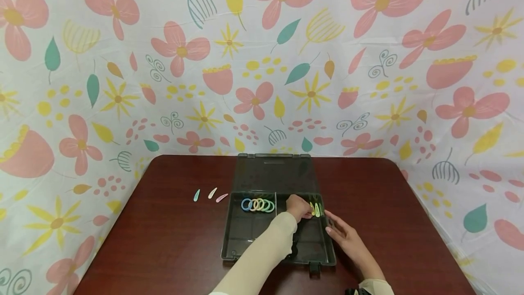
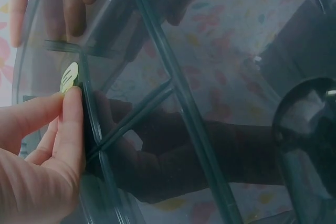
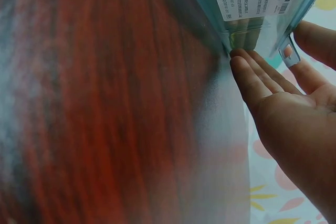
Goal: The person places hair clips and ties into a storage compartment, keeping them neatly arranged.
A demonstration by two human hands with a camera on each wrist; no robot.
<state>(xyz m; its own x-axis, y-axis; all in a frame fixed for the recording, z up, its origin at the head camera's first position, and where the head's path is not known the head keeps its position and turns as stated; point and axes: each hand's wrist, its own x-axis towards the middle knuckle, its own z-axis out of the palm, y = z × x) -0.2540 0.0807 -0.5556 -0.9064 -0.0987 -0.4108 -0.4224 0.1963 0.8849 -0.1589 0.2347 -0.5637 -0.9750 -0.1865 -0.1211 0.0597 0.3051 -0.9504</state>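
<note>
My left hand [image 1: 299, 207] reaches into the upper right part of a dark see-through divided box [image 1: 226, 240]. In the left wrist view its thumb and fingers pinch a yellow-green hair clip [image 2: 70, 76] close to a divider. In the head view, light-coloured hair clips [image 1: 317, 210] lie beside those fingers along the right wall. My right hand [image 1: 348, 240] rests its extended fingers against the box's right outer side, also seen in the right wrist view below a white printed label [image 3: 257, 1].
A row of pastel hair ties [image 1: 258, 205] fills the upper left compartment. Left of the box, on the dark red table [image 1: 176, 240], lie a teal clip [image 1: 196, 195], a whitish clip [image 1: 212, 193] and a pink clip [image 1: 222, 198]. The box's lid [image 1: 274, 176] is folded back.
</note>
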